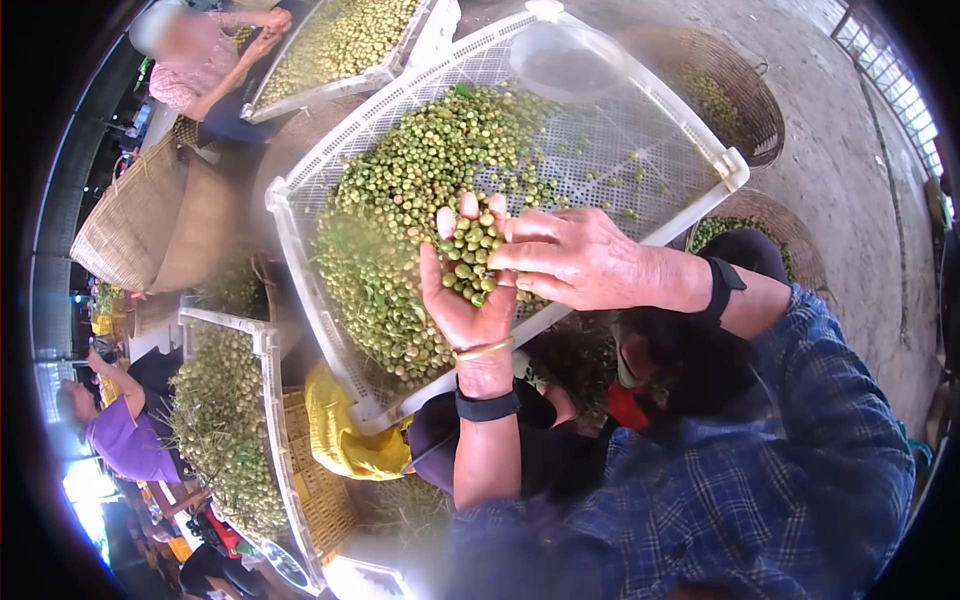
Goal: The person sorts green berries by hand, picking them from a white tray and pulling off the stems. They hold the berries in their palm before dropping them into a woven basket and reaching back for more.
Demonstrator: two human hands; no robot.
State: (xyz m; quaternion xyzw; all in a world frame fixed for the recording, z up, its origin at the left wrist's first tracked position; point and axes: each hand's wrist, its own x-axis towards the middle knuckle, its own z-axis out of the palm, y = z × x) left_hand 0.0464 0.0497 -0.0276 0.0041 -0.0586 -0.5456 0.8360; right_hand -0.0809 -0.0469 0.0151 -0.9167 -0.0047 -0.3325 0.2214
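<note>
My left hand (472,310) is palm up and cupped around a heap of small round green fruits (472,245). It wears a bracelet and a black wristband. From the right, my right hand (585,258) reaches over with its fingers drawn together. Its fingertips touch the fruits at the edge of the left palm; what they pinch, if anything, is hidden. Both hands are above a white mesh tray (640,150). A thick spread of the same green fruits (400,180), with stems and leaves among them, covers the tray's left side. A few lie scattered toward its right.
Woven baskets with green fruits (710,105) stand beyond the tray and at its right. Another filled tray (225,430) is at left, near a yellow bag (345,430). A tall wicker basket (130,220) stands farther left. Two people (190,60) sit by other trays.
</note>
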